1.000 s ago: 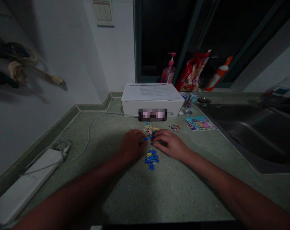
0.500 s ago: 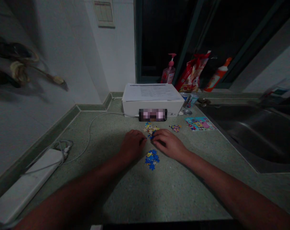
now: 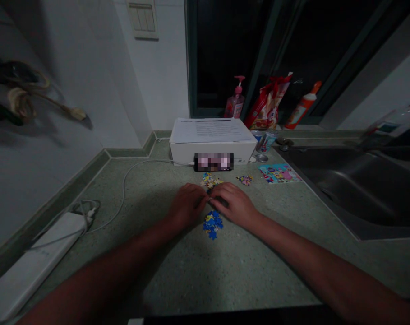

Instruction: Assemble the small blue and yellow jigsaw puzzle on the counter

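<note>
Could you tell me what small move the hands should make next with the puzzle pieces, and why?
Probably press together the pieces pinched between the left hand and right hand: their fingertips meet over the counter, between the mixed pile and the blue cluster.

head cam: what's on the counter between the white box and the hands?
In the head view, a dark phone leans against the white box; nearer the left hand and right hand lies a loose pile of yellowish puzzle pieces.

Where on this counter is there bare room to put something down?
The widest bare stretch lies near the camera, between the forearms, below the blue pieces. Another lies left of the left hand, bordered by the cable and power strip. It is crowded by the box, around the right hand, card and sink.
</note>
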`<state>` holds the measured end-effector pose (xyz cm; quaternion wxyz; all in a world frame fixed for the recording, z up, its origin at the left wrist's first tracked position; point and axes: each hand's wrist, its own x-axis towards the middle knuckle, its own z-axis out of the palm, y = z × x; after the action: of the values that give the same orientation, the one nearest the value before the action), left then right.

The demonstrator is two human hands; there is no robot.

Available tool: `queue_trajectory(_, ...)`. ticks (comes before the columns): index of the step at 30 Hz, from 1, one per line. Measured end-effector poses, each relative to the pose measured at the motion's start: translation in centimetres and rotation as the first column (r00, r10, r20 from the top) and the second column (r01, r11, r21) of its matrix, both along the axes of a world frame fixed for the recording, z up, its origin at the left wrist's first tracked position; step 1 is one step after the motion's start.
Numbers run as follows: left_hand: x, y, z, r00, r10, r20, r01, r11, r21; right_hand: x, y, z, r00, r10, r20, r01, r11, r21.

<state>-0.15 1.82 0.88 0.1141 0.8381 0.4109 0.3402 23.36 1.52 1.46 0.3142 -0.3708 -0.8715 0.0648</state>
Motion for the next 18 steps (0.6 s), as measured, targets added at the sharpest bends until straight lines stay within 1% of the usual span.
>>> queue_trajectory(7, 0.0, -0.1, -0.1, 0.999, -0.027, 0.04, 0.028, 0.999, -0.017, 0.4, -0.1, 0.2, 0.998, -0.044, 0.038, 0.047, 0.997, -0.069)
queue_trajectory(9, 0.0, 0.0, -0.1, 0.998, -0.02, 0.056, 0.021, 1.0, -0.02, 1.0, 0.3, 0.6, 0.996, -0.087, 0.032, 0.089, 0.994, -0.071)
queue_trajectory(11, -0.1, 0.0, -0.1, 0.998, -0.017, 0.067, 0.018, 1.0, -0.021, 2.3, 1.1, 1.2, 0.983, -0.181, 0.037, 0.183, 0.98, -0.082)
queue_trajectory(13, -0.1, 0.0, -0.2, 0.998, -0.017, 0.064, 0.019, 0.999, -0.026, 4.1, 2.0, 1.8, 0.951, -0.297, 0.084, 0.305, 0.948, -0.094)
queue_trajectory(14, -0.1, 0.0, -0.2, 0.998, -0.016, 0.06, 0.018, 0.999, -0.032, 5.2, 2.5, 2.1, 0.924, -0.363, 0.118, 0.374, 0.923, -0.09)
queue_trajectory(16, -0.2, 0.0, -0.2, 0.999, -0.011, 0.053, 0.014, 0.999, -0.049, 7.2, 3.5, 2.6, 0.852, -0.482, 0.204, 0.504, 0.861, -0.07)
queue_trajectory(18, -0.2, 0.0, -0.2, 0.998, -0.009, 0.063, 0.013, 0.998, -0.054, 8.7, 4.2, 3.0, 0.778, -0.551, 0.302, 0.591, 0.805, -0.05)
